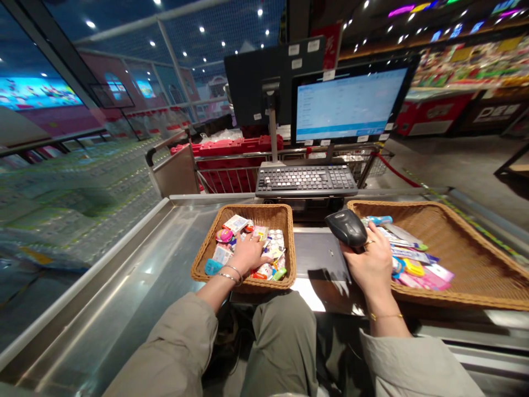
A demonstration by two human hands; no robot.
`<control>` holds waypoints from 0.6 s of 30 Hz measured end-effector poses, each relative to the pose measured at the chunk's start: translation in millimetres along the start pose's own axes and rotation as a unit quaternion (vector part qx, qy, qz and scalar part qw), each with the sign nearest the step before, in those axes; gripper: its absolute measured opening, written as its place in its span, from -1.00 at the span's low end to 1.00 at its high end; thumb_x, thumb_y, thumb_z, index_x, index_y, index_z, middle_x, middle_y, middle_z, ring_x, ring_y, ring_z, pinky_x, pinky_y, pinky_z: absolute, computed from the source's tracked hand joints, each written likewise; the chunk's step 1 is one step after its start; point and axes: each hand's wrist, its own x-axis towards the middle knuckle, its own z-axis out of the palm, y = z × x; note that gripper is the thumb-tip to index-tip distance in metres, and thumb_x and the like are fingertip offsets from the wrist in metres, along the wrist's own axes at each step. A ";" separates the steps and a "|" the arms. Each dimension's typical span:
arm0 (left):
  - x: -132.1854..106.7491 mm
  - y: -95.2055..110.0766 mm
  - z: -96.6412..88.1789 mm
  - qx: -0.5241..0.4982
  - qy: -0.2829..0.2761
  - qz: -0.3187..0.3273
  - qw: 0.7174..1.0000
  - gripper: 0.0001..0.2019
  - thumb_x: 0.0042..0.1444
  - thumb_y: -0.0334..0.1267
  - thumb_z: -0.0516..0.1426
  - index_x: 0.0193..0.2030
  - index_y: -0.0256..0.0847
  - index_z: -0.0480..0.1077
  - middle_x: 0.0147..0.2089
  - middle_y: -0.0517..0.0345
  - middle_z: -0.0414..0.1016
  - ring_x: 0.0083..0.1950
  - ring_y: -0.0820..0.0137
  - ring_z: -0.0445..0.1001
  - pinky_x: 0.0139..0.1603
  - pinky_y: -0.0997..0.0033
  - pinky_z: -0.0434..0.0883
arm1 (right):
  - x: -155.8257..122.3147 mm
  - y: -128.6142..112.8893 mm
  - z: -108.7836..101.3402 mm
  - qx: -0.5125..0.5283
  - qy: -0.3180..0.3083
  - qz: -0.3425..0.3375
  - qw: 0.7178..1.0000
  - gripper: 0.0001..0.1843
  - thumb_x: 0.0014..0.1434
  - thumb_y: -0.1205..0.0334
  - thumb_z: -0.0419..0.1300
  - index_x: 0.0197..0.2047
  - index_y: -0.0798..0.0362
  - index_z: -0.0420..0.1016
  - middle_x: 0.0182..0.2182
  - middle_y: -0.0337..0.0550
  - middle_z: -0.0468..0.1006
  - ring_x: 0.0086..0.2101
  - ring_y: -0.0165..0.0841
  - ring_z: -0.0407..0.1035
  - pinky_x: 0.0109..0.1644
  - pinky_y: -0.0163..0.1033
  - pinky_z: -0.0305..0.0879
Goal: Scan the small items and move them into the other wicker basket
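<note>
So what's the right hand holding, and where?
The right hand grips a black handheld barcode scanner by its lower end; the wide top sticks out above.

A black keyboard (306, 181) sits below a lit monitor (349, 99), beyond the steel counter (103, 286).

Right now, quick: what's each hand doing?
Left hand: curled down onto small packets in a wicker basket; can't tell if it's gripping any.
Right hand: closed, holding a black handheld scanner.
</note>
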 end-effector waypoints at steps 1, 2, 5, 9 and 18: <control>1.6 5.0 0.5 0.002 -0.006 -0.009 1.000 -0.48 0.22 0.23 0.18 0.11 -0.11 0.56 0.27 -0.20 0.51 0.38 -0.17 0.29 0.39 -0.49 -0.05 | 0.0 -0.1 -0.1 0.000 0.000 0.000 1.000 -0.63 0.08 0.07 0.27 -0.08 0.06 0.60 -0.04 0.07 0.66 0.23 0.01 0.37 0.33 0.19 0.28; 3.3 9.9 0.5 0.004 -0.014 -0.019 1.000 -0.47 0.23 0.24 0.16 0.08 -0.13 0.57 0.24 -0.22 0.53 0.36 -0.17 0.31 0.38 -0.52 -0.07 | 0.0 -0.1 -0.2 0.000 0.000 -0.001 1.000 -0.63 0.08 0.07 0.27 -0.08 0.07 0.60 -0.03 0.07 0.65 0.23 0.01 0.37 0.33 0.19 0.28; 9.1 22.3 -1.0 0.005 -0.052 -0.052 0.997 -0.41 0.21 0.29 0.14 0.02 -0.21 0.60 0.14 -0.30 0.59 0.33 -0.19 0.34 0.36 -0.58 -0.07 | 0.0 0.4 -0.9 -0.001 -0.001 -0.005 1.000 -0.63 0.08 0.07 0.27 -0.08 0.06 0.60 -0.02 0.07 0.65 0.23 0.02 0.37 0.33 0.20 0.28; 18.0 31.6 -2.9 0.010 -0.100 -0.102 0.990 -0.39 0.08 0.28 0.26 0.04 -0.21 0.59 0.14 -0.34 0.59 0.32 -0.21 0.37 0.34 -0.53 0.04 | 0.0 0.4 -1.8 -0.001 -0.006 -0.006 1.000 -0.64 0.09 0.06 0.27 -0.09 0.08 0.61 -0.03 0.09 0.65 0.23 0.03 0.36 0.33 0.20 0.28; 16.1 30.7 -14.2 0.013 -0.091 -0.077 0.993 -0.60 0.09 0.00 0.35 -0.05 -0.26 0.59 0.00 -0.28 0.66 0.06 -0.03 0.61 0.22 -0.10 0.39 | 0.8 1.5 -2.6 -0.001 0.008 -0.002 1.000 -0.61 0.10 0.04 0.27 -0.07 0.08 0.61 -0.03 0.11 0.65 0.22 0.02 0.38 0.31 0.20 0.31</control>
